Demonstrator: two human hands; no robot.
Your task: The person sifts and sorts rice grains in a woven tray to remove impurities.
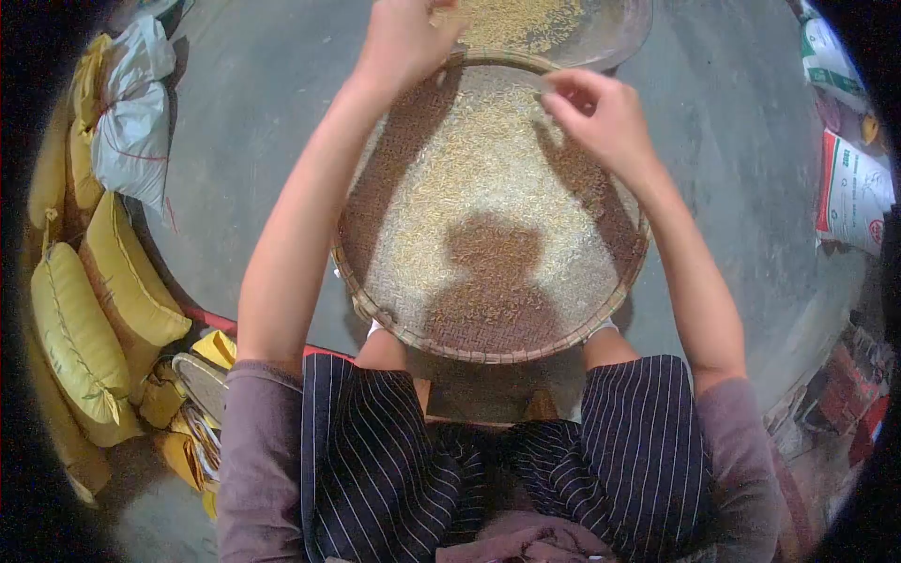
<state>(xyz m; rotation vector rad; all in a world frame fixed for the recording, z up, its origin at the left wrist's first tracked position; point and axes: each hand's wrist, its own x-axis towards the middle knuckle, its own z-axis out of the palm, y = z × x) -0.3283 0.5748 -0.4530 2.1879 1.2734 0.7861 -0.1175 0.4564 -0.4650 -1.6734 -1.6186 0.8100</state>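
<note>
A round woven winnowing basket (495,356) rests near my feet, with pale, husked-looking grain (469,169) spread over its weave. Above its far left rim is my left hand (405,42); the top of the frame cuts off most of its fingers, so its grip is hidden. My right hand (605,117) hovers over the far right part of the basket, fingers curled in toward the thumb. Whatever its fingertips pinch, if anything, is too small to make out. Beyond the basket lies a shallow round pan (631,30) with more yellow grain (526,21) in it.
Full yellow sacks (80,328) and a tied white bag (136,113) line the left side. A printed white sack (854,188) and mixed bundles stand at the right. Grey floor (263,94) surrounds the basket. My shadow falls across the grain.
</note>
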